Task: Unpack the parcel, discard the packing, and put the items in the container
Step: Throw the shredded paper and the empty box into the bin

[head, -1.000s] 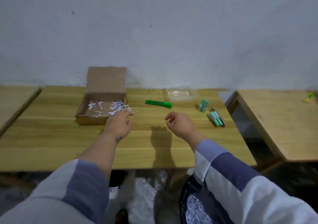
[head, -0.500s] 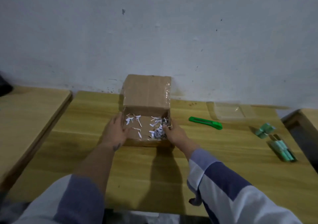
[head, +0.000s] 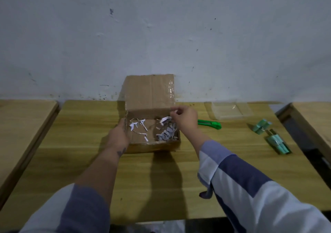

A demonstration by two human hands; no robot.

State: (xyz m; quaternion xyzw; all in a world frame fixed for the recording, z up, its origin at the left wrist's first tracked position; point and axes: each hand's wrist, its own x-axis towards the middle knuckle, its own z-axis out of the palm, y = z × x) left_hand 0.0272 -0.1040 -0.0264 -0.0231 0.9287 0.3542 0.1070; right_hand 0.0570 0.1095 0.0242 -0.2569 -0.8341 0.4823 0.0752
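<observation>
Centrally, the open cardboard box [head: 152, 144] sits on the wooden table [head: 161, 179], flap upright against the wall. At its nine o'clock wall the left hand [head: 118, 136] grips the box side, fingers curled over it. At three o'clock the right hand [head: 185, 119] pinches white paper shreds [head: 165, 131] over the box's right side. Farther toward three o'clock lie a green cutter [head: 209, 123], a clear container [head: 231, 110] and green items [head: 268, 134].
</observation>
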